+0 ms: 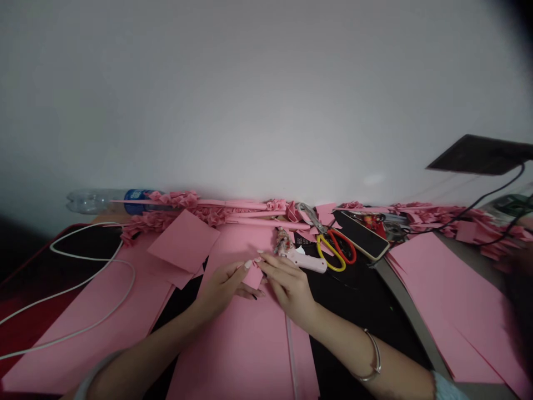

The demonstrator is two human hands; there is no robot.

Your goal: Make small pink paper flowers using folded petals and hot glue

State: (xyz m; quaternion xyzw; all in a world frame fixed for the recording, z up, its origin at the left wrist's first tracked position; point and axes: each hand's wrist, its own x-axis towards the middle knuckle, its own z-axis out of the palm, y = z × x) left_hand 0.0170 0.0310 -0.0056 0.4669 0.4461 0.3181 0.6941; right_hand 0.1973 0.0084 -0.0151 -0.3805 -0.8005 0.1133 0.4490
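Between my two hands is a small piece of pink paper [252, 276], held over a long stack of pink sheets [237, 344]. My left hand [225, 284] pinches its left side, thumb on top and fingers underneath. From the right, my right hand [289, 282] has its fingertips closed on the paper's upper edge. Just beyond the right hand lies a pale pink glue gun [307, 260], its nozzle end crusted. Scissors [332, 247] with one yellow and one red handle loop rest beside it. The fingers partly hide the paper's shape.
Pink paper flowers on stems [183, 214] line the wall. A plastic bottle [94, 201] lies at the back left. A phone [364, 236] sits behind the scissors. Pink sheets [449, 311] lie right, a pink square [184, 241] left. A white cable [95, 264] loops across the left side.
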